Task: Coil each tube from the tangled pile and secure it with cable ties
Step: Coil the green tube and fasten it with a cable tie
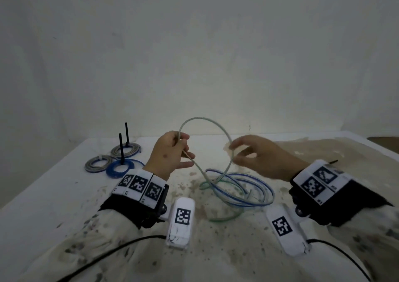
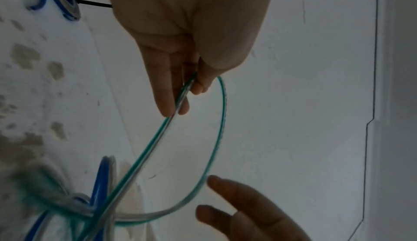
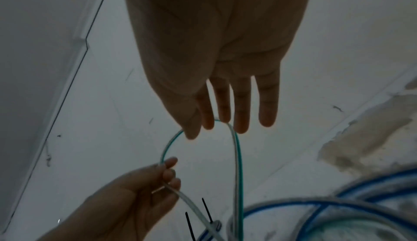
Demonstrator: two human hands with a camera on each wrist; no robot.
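A clear tube with a green stripe (image 1: 200, 118) arcs in the air between my two hands. My left hand (image 1: 170, 152) pinches it near one end between thumb and fingers (image 2: 167, 93). My right hand (image 1: 254, 156) is at the loop's other side with straight fingers (image 3: 241, 105). Its fingertips touch the tube (image 3: 238, 155), and no firm pinch shows. From there the tube drops into the tangled pile (image 1: 237, 203) of blue-striped and green-striped tubes on the table in front of me.
Three tied coils lie at the far left of the table: a grey one (image 1: 126, 150), another grey one (image 1: 97, 164) and a blue one (image 1: 119, 168). Black cable tie tails (image 1: 126, 132) stick up from them. Another black tie (image 1: 332, 161) lies behind my right wrist. The stained white table (image 1: 54, 195) meets a wall behind.
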